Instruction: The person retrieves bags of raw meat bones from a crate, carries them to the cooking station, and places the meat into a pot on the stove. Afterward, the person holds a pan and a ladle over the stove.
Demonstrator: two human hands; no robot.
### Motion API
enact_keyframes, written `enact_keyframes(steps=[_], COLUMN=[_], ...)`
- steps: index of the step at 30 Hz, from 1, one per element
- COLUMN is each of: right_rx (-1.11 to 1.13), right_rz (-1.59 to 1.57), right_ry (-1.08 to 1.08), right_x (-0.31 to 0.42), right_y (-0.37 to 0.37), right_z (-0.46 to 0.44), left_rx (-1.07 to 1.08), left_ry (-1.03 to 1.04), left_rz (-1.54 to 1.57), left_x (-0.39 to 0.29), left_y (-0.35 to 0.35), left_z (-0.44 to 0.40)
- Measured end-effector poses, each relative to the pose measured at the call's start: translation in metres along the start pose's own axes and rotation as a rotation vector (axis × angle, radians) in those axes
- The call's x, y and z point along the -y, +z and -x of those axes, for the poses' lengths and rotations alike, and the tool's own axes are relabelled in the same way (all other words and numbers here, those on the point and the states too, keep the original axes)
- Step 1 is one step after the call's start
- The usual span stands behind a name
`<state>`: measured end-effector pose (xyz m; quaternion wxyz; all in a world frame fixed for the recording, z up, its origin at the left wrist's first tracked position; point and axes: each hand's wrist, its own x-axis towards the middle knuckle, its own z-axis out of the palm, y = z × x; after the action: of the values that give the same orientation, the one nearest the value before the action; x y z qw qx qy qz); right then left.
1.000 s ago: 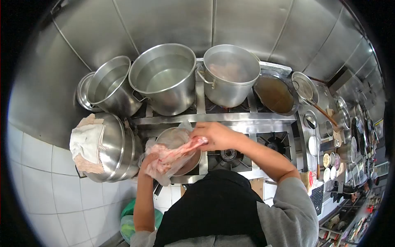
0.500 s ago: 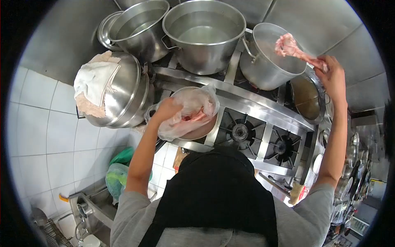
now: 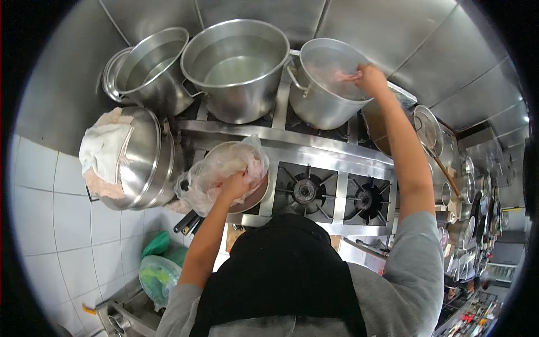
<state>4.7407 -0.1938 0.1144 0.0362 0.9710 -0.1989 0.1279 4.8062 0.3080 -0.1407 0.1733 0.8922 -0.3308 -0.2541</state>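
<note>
My right hand [image 3: 372, 81] is closed on the end of a raw meaty bone [image 3: 349, 76], tilted down inside the rim of the steaming right-hand stockpot [image 3: 325, 106]. The bone's far end is blurred by the steam. Lower left, my left hand [image 3: 236, 185] is curled against a clear plastic bag [image 3: 205, 174] with pinkish raw meat in it; its fingertips are partly hidden by the plastic. Under the bag is a round pan [image 3: 261, 194] on the front of the stove.
Two more large pots of clear liquid, one in the middle [image 3: 238, 104] and one at left [image 3: 168, 92], stand at the back. A steel vessel [image 3: 147, 151] draped with cloths [image 3: 106, 149] is on the left. Two burners [image 3: 305, 191] sit in front, and a strainer [image 3: 426, 126] at right.
My right hand has moved left and inward, bringing the bone from beside the stockpot down into its mouth. My left hand has shifted to the near right side of the bag. The view has turned.
</note>
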Motion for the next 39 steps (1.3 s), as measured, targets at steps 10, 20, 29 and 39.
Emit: enact_keyframes(steps=[10,20,29,39], right_rx=[-0.096,0.09,0.579,0.342], right_rz=[-0.115,-1.037,-0.566,-1.424], right_ry=[0.038,-0.91,-0.67,-0.005], right_x=[0.055,0.375,0.303,0.297], right_y=[-0.016,0.077,0.128,0.133], right_z=[0.035,0.173,0.155,0.202], left_rx=[0.093,-0.19,-0.159,-0.254], left_ry=[-0.08,0.336,0.118,0.057], left_rz=[0.158,-0.027,0.046,0.607], left_x=[0.028,0.051,0.03,0.006], left_y=[0.002,0.035,-0.007,-0.083], left_z=[-0.003,0.001,0.043,0.059])
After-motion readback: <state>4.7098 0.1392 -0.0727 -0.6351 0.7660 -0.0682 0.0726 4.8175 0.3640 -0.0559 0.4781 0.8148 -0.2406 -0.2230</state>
